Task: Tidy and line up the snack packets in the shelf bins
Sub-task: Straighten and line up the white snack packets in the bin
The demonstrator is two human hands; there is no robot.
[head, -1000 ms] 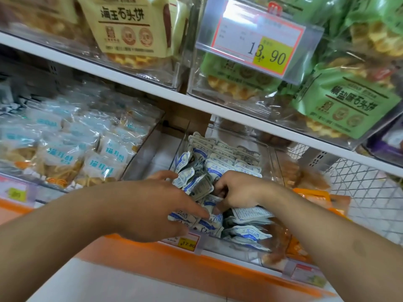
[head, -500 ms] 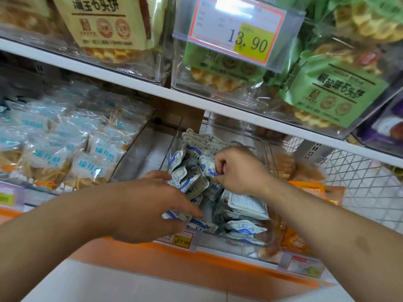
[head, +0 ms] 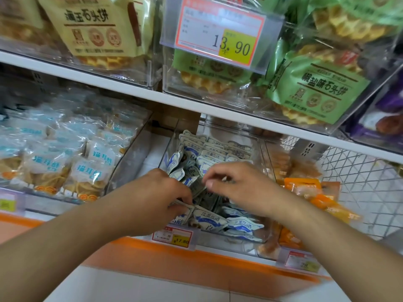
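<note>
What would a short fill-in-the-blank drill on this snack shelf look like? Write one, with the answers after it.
1. Both hands, the left hand and the right hand, work in the clear bin of blue-and-white ____.
2. The big price tag on the upper shelf reads ____.
3. The packets in the bin to the right of the hands are ____ in colour.
4. The small tag below the blue-and-white packets reads ____.

Missing words: packets; 13.90; orange; 17.80

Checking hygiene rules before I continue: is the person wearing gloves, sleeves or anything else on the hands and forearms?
No. The left hand and right hand are bare, without gloves, rings or a watch. Both forearms are bare to the frame's edge; no sleeve shows.
</note>
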